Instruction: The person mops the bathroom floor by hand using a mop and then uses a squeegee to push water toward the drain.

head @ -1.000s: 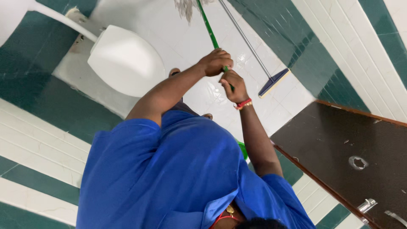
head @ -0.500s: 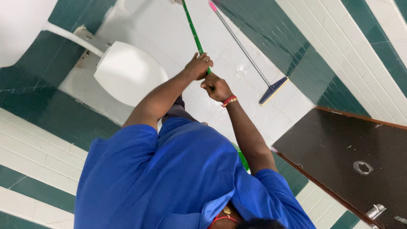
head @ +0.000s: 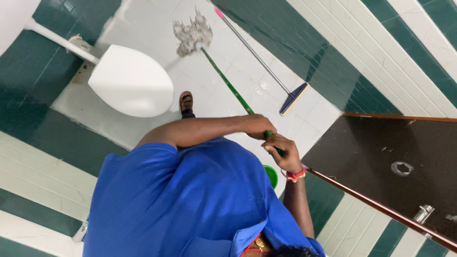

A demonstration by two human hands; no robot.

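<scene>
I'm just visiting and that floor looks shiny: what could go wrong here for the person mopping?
The white floor tiles gleam as if wet, and the sandalled foot stands on them, so a slip seems possible. The squeegee lies just beside the green mop handle, so the mop head or the handle could catch it. Both hands, left hand and right hand, hold the handle near the dark door, which the handle end might knock.

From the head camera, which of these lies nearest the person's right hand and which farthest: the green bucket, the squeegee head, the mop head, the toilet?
From the right hand:
1. Green bucket, just below the hand, partly hidden by the blue shirt.
2. Squeegee head, above, by the green wall.
3. Toilet and mop head, up left: too close to call.
</scene>
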